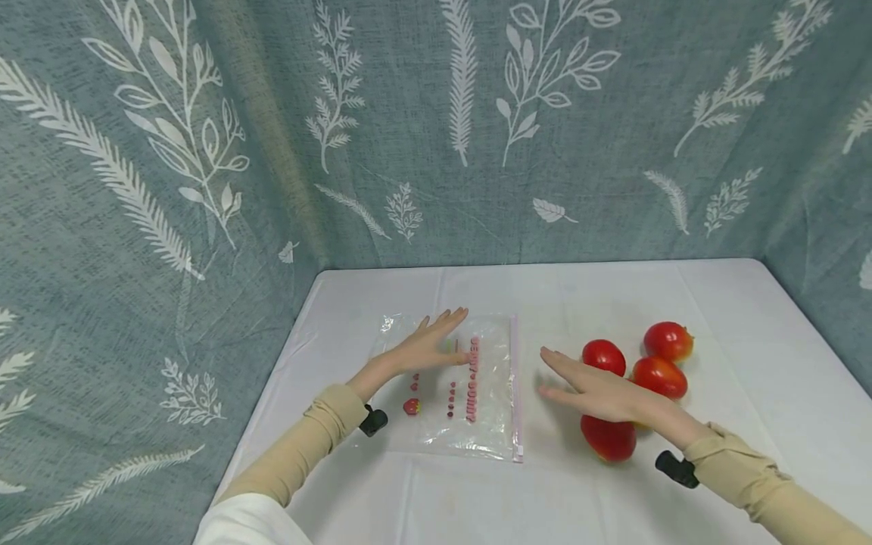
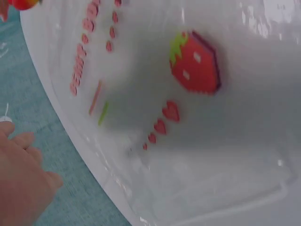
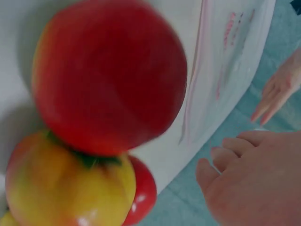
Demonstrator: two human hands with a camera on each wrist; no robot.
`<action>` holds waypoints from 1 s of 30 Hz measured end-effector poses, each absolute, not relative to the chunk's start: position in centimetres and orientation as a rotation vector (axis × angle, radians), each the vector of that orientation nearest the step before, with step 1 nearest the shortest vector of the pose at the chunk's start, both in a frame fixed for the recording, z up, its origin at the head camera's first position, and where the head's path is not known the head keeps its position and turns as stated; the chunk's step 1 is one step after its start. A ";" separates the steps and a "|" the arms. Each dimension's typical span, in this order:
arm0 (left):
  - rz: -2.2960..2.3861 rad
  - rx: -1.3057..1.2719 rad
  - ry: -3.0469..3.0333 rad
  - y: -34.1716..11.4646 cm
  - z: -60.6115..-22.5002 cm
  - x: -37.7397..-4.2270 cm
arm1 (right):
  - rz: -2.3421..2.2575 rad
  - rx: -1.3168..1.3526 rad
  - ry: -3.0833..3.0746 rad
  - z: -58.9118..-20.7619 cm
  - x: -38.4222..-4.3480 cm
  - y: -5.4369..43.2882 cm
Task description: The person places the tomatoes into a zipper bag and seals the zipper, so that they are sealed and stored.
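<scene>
Your left hand (image 1: 425, 348) is hovering over the clear zip bag (image 1: 493, 378), fingers pretty much straight, and your right hand (image 1: 606, 390) is hanging above the red tomatoes (image 1: 658, 377), same deal. Bag's lying flat on the white table (image 1: 463, 499), tomatoes sitting to its right.

Bag (image 1: 493, 435): 1 line of red capitals (image 1: 472, 393), 2 words parted by a small mark (image 2: 84, 38). Word 1 resembles "PENNY" or "BERRY"; word 2 seems to begin with B or D and end in Y, exact spelling unclear.
</scene>
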State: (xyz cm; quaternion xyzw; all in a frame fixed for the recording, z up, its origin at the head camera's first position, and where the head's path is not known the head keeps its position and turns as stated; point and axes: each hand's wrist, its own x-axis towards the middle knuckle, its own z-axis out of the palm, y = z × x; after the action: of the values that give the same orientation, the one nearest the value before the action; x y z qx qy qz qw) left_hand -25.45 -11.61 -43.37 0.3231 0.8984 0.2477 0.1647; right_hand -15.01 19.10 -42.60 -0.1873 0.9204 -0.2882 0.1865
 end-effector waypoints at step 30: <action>0.844 0.961 2.402 -8.1 -47.9 -22.4 | -0.406 -0.577 2.553 -44.7 -12.3 14.1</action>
State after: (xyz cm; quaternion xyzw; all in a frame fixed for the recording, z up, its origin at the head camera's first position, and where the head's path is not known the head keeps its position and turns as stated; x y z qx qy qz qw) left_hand -22.40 -8.15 -47.88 0.3453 0.8633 0.3034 0.2084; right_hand -12.25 14.08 -44.73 -0.2111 0.9348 -0.1488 0.2439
